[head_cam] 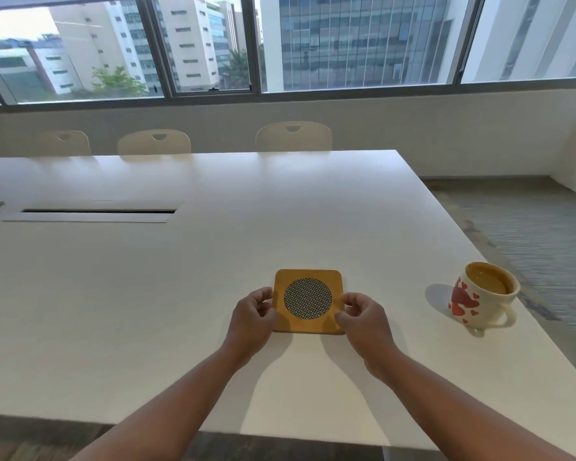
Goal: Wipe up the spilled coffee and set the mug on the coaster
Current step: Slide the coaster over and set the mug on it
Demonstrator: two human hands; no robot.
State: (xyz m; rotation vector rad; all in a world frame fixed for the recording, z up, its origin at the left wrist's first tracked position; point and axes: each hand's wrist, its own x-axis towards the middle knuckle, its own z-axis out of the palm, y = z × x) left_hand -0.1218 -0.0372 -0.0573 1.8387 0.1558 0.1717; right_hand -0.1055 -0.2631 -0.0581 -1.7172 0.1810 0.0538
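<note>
Coaster (308, 301) placement is the step I judge to be in hand: the square wooden piece with its round mesh inset lies flat on the white table (180, 294), towards the near edge and roughly central along it. My left hand (255, 314) pinches its left edge with curled fingers, and my right hand (359, 316) pinches the right edge and near right corner in the same way — both hold the coaster, neither is spread wide. Mug (481, 296), white with red hearts and holding brown liquid up near the rim, stands well apart to the right, close to the table's right edge, handle turned towards me. It looks tilted in this wide-angle view; I cannot tell whether that is lens distortion. I see no clear coffee puddle on the surface from here, and no cloth is in view, so wiping cannot be assessed. To do this step well, I would square the coaster to the near edge, press it flat, and release both hands straight outward so it does not skid. Risk noted — the mug is full and near the edge, so any later lift should be slow and level.
</note>
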